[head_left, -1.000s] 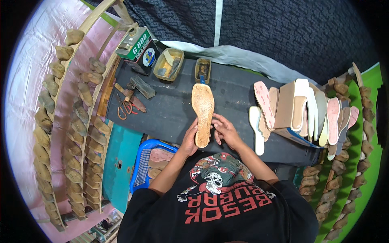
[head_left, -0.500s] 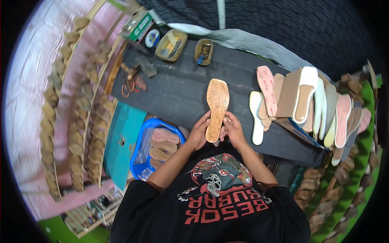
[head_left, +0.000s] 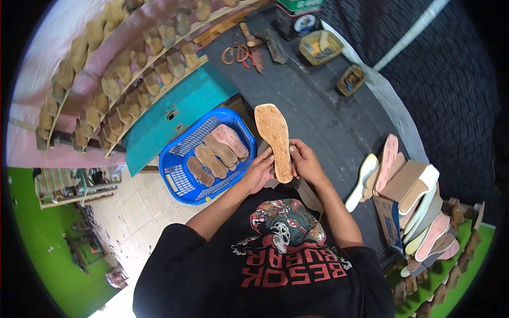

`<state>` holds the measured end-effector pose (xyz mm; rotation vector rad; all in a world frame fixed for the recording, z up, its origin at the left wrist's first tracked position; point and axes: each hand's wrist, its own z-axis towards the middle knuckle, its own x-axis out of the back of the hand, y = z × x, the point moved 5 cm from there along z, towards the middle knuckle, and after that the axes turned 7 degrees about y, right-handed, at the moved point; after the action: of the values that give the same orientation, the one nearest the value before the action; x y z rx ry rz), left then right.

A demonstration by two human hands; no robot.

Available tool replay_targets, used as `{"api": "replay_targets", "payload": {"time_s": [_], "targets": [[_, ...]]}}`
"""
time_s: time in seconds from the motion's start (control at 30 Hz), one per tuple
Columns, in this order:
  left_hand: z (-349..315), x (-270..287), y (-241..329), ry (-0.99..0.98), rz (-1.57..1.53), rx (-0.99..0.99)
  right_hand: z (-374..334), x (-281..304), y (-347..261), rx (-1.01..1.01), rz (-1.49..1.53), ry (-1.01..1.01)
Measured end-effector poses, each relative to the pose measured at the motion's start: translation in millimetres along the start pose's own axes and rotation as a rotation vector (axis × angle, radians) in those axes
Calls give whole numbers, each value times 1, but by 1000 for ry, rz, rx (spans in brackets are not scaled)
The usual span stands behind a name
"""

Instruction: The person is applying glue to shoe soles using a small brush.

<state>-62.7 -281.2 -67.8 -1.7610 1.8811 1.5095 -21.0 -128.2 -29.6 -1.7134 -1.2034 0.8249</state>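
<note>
Fingers hold the sole, broad end away, axis slanting left.

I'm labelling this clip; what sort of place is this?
Likely a shoemaking workshop, judging by rows of foot-shaped lasts, soles in a blue basket, and the tan sole being held.

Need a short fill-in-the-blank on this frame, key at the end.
The insole between the left hand and right hand has its wide end pointing ____ from the shirt.
The basket holding other insoles is coloured ____.
The cardboard box stands toward the person's ____ side.
Missing words: away; blue; right.
</note>
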Motion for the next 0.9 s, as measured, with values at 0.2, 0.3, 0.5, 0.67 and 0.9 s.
{"api": "replay_targets", "payload": {"time_s": [0.2,0.3,0.5,0.67,0.9], "targets": [[-7,47,55,-23,16,-34,46,-60,15,-66,112,-27],[-8,78,57,32,-28,-34,65,-83,26,-84,125,-65],[10,103,69,70,-59,5,91,-96,29,-121,138,-42],[22,89,63,110,-67,-3,91,-80,30,-101,197,-46],[13,69,43,238,-133,-134,99,-68,31,-110,168,-154]]}}
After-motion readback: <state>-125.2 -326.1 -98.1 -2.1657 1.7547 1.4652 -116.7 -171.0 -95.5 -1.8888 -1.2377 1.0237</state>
